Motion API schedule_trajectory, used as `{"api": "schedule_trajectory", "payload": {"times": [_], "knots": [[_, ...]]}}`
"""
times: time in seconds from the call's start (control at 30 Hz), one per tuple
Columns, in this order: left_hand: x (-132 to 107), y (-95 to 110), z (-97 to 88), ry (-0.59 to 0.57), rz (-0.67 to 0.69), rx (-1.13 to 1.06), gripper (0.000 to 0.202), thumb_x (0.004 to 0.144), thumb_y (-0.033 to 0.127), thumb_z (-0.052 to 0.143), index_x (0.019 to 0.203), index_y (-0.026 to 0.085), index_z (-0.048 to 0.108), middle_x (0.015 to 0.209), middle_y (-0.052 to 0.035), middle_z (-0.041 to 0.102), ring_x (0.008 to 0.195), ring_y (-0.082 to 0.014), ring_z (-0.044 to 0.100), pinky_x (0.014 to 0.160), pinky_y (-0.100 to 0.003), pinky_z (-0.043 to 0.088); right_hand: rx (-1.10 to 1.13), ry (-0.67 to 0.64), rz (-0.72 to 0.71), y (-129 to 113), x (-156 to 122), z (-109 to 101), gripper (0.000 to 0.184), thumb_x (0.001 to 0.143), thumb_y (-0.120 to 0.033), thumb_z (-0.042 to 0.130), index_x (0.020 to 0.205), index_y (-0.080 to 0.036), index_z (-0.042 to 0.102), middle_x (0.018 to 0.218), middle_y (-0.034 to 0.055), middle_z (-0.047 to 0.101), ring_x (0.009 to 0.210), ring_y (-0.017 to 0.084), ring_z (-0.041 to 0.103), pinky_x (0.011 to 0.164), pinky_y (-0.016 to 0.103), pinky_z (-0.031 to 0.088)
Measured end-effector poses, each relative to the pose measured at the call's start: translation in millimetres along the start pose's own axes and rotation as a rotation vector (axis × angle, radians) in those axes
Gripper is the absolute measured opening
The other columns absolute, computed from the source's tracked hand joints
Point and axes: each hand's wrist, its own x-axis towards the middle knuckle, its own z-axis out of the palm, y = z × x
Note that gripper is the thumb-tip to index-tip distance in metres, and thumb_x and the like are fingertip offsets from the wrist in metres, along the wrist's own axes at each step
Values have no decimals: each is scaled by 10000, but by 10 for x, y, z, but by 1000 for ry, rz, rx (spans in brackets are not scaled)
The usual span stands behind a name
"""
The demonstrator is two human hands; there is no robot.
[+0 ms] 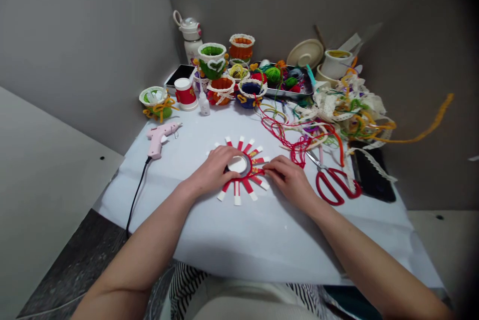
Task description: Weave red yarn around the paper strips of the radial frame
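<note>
A paper cup cut into red-and-white strips [248, 187] lies splayed like a sun on the table, its round white base [238, 164] in the middle with a dark grey ring around it. My left hand [217, 168] grips the cup at its base, thumb in front and fingers behind, covering the strips on the left. At the right side, my right hand [286, 178] has its fingertips pinched on red yarn [258, 172] beside the strips. The yarn runs around the base among the strips. Red-handled scissors [333, 183] lie partly open right of my right hand.
A pink glue gun [159, 138] with a black cord lies at left. Yarn-wrapped cups [251, 91], a small bottle [204, 104] and a tray of yarn balls [288, 93] stand at the back. Tangled yarn and lace [348, 105] and a dark phone [374, 173] fill the right side.
</note>
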Motion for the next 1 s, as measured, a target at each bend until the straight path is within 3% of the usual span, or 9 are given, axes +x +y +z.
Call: {"api": "schedule_trajectory", "payload": {"times": [0.23, 0.4, 0.5, 0.7, 0.87, 1.0], "knots": [[-9, -106, 15, -100, 49, -34, 460, 906, 69, 551, 1327, 254, 564, 1367, -89, 647, 1290, -263, 575, 1104, -507, 449, -91, -11, -112, -151, -410, -105, 256, 1022, -154, 482, 1077, -221, 723, 941, 96, 674, 851, 214, 654, 722, 350, 558], [-4, -117, 19, -116, 54, -52, 453, 901, 67, 557, 1318, 243, 568, 1370, -94, 649, 1282, -256, 586, 1091, -494, 476, -247, -41, -245, -260, -694, -43, 273, 1018, -103, 471, 1130, -195, 702, 936, 109, 693, 821, 217, 619, 694, 343, 541], [-3, -115, 11, -114, 38, -53, 464, 888, 67, 559, 1319, 239, 575, 1359, -90, 656, 1281, -258, 588, 1093, -495, 477, -273, -78, -248, -285, -779, -14, 279, 1013, -107, 476, 1121, -200, 716, 913, 109, 701, 786, 217, 599, 670, 345, 524], [-9, -116, 7, -115, 43, -61, 475, 879, 68, 555, 1310, 267, 581, 1376, -72, 649, 1285, -253, 587, 1103, -503, 472, -250, -61, -119, -159, -598, -63, 292, 1002, -119, 476, 1072, -196, 748, 935, 128, 687, 842, 250, 635, 715, 395, 553], [-8, -105, -4, -120, 31, -87, 415, 912, 105, 563, 1302, 244, 592, 1367, -95, 652, 1275, -261, 593, 1091, -502, 481, -213, -120, -98, -49, -336, -139, 273, 1016, -160, 485, 991, -196, 755, 912, 107, 678, 816, 231, 644, 706, 382, 558], [-8, -124, 0, -129, 32, -85, 446, 892, 82, 580, 1308, 244, 582, 1378, -96, 642, 1286, -263, 584, 1102, -500, 471, -201, -181, -105, -56, -389, -193, 266, 1016, -151, 488, 1038, -203, 748, 936, 103, 683, 835, 229, 653, 720, 379, 557]]}}
